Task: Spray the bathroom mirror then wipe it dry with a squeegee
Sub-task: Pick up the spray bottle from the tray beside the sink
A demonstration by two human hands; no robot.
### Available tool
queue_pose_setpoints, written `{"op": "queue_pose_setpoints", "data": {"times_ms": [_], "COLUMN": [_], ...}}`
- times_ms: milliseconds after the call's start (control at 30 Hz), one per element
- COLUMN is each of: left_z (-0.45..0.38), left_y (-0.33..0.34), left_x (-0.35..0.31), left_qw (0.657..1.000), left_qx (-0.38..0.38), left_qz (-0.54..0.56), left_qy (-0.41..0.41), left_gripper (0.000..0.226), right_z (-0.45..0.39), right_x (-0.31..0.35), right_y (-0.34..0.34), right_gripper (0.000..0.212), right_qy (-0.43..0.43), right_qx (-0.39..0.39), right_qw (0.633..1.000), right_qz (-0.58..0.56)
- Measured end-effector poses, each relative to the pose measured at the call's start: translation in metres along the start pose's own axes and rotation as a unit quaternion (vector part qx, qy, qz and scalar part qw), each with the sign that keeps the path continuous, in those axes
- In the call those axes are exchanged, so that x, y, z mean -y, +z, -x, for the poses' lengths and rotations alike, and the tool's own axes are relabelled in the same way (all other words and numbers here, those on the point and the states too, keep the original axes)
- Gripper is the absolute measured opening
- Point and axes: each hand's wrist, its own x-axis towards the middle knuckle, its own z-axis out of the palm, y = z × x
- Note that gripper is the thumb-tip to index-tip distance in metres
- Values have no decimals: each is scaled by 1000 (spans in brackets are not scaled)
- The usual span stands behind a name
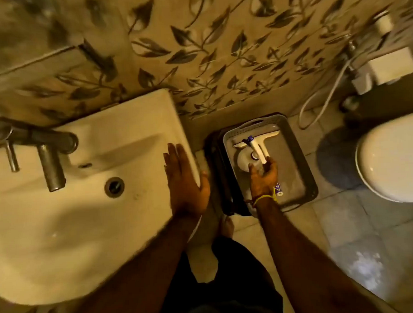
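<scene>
1. A tap (51, 159) juts over the sink (91, 226) at far left, its spout above the drain (114, 187)
2. The left hand (186, 180) lies flat over the sink's right edge, fingers straight and together, holding nothing
3. Just right of the sink, a grey basket (304, 167) sits on the floor on a dark stand, against the leaf-patterned wall
4. Inside the basket lie a white squeegee (262, 142) and a spray bottle (246, 158) (its nozzle blue), touching each other
5. The right hand (263, 177) reaches into the basket, fingers loosely bent over the squeegee handle; whether they grip it I cannot tell
6. A yellow thread circles that wrist
7. A toilet (393, 159) stands at far right
</scene>
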Motion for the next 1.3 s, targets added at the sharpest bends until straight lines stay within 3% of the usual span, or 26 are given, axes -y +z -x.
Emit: {"op": "queue_pose_setpoints", "data": {"times_ms": [300,633,833,1000,1200,1300], "left_z": [-2,-2,0,1,1,9], "left_y": [-5,1,-1,-10,-30,-54], "left_x": [-2,-1,-3,-7,-13,-2], "left_qw": [999,999,999,999,997,996], "left_qx": [13,8,10,32,75,90], "left_qz": [33,51,39,17,-12,1], "left_qy": [8,7,10,5,-8,9], "left_gripper": [84,85,86,86,87,83], "right_z": [-19,-18,17,69,137,166], "right_x": [10,20,31,51,53,64], "right_y": [12,5,-26,-47,-65,-67], "right_gripper": [49,43,44,26,46,39], "right_qy": [-24,-96,-135,-188,-190,-214], "right_qx": [58,59,12,-5,4,33], "right_qw": [996,992,991,981,981,975], "right_qz": [58,59,-18,-56,25,57]}}
